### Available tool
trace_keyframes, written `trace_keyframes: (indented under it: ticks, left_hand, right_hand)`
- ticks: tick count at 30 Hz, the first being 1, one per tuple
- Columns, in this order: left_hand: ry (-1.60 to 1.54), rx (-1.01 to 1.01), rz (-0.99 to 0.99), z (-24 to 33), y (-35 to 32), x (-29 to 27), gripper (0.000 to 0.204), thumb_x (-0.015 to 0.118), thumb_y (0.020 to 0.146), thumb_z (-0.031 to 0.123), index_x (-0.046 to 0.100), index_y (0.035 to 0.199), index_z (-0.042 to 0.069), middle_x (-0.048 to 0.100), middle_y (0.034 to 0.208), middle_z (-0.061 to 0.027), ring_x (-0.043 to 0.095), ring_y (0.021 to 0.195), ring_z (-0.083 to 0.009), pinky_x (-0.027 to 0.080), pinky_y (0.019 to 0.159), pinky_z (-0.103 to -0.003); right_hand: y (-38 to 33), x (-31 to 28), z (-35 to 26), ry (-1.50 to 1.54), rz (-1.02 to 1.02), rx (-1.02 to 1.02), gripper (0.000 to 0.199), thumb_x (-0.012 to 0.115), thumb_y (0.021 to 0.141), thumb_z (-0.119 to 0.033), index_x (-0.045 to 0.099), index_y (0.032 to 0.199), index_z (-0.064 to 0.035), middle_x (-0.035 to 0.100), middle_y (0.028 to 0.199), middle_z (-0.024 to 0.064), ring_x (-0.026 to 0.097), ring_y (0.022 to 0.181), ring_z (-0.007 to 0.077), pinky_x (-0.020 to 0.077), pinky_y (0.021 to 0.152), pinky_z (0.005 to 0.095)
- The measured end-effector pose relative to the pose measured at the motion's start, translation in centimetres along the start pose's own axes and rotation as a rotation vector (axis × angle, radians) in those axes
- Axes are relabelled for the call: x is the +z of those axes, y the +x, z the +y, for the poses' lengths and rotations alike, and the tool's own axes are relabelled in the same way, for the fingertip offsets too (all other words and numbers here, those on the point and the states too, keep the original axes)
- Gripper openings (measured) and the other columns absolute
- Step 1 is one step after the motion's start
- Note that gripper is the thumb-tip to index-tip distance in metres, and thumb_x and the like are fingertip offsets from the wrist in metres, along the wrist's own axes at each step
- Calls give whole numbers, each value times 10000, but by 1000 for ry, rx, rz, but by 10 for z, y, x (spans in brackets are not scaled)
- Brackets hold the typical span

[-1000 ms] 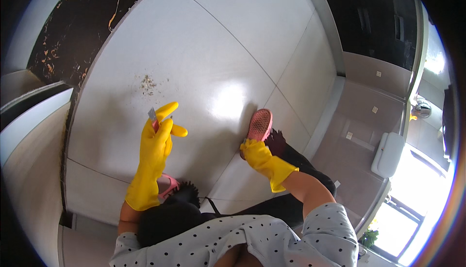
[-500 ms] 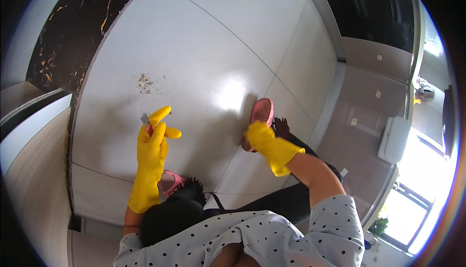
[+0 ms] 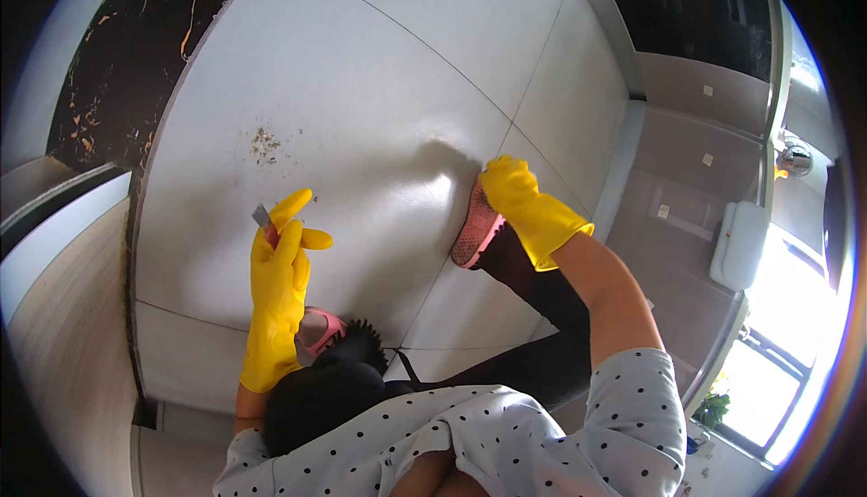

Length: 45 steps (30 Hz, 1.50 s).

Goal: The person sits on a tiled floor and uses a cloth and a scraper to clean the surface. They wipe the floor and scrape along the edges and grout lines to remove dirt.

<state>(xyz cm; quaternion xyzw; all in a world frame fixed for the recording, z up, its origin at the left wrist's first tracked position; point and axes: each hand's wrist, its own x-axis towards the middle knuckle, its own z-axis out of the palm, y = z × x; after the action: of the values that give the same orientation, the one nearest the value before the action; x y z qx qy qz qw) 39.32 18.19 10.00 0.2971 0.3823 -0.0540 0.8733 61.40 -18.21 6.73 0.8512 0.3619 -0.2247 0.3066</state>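
Yellow rubber gloves cover both my hands. My left hand (image 3: 280, 276) is closed round a small scraper (image 3: 261, 215) with a flat metal blade and a reddish handle, its other fingers partly stretched out to the right. The blade points away from me, over the floor. A small heap of brown crumbs and dirt (image 3: 264, 147) lies on the tiles just beyond it. My right hand (image 3: 522, 204) is curled shut in front of my pink right slipper (image 3: 471, 237); whatever its fingers hold, if anything, is hidden.
Large pale tiles (image 3: 379, 73) make up the floor. A dark veined stone strip (image 3: 126, 55) borders it at far left, with a wood-grain panel (image 3: 72, 334) nearer. Beige cabinets (image 3: 677, 172) stand along the right. My pink left slipper (image 3: 323, 330) rests near my left forearm.
My right hand has moved away from my body and slightly right. The right slipper and trouser leg have shifted a little. My left hand with the scraper stays nearly in place.
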Motion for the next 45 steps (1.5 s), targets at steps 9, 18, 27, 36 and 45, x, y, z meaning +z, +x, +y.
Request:
trace_keyframes:
  ticks: [9, 18, 27, 36, 45]
  left_hand:
    - [90, 39, -46, 5, -3, 4, 302, 494, 1012, 139, 584, 1294, 77, 699, 786, -87, 297, 413, 11, 229, 410, -155]
    - [38, -69, 51, 4, 2, 7, 306, 494, 1014, 122, 582, 1304, 81, 702, 782, -83, 291, 427, 16, 229, 412, -145]
    - [39, -37, 22, -5, 6, -1, 318, 524, 1024, 208, 586, 1308, 80, 688, 748, -45, 319, 436, 19, 251, 426, -134]
    - [40, -31, 38, -10, 9, 0, 322, 517, 1023, 186, 571, 1320, 72, 685, 755, -49, 318, 429, 15, 242, 415, -142]
    - [130, -57, 47, 3, 0, 6, 317, 505, 1029, 209, 577, 1321, 108, 653, 767, -6, 279, 480, 27, 227, 465, -134]
  right_hand:
    - [-54, -7, -63, 17, -415, -176, 207, 571, 908, -307, 694, 988, -160, 694, 978, 46, 658, 960, 247, 512, 843, 373]
    - [-16, -33, -23, -143, -347, -64, 198, 624, 834, -248, 700, 1008, -191, 688, 989, 13, 667, 954, 225, 525, 772, 375]
    - [-39, -8, -1, -106, -172, -525, 193, 634, 802, -190, 703, 981, -199, 679, 998, 55, 666, 931, 290, 545, 795, 412]
    - [-26, -11, -10, -86, -75, -333, 236, 656, 801, -183, 717, 1030, -183, 689, 1022, 70, 649, 997, 287, 504, 884, 427]
    - [-4, -11, 54, 945, 395, 493, 328, 587, 824, -53, 695, 1122, -137, 693, 1035, 149, 651, 988, 347, 516, 876, 380]
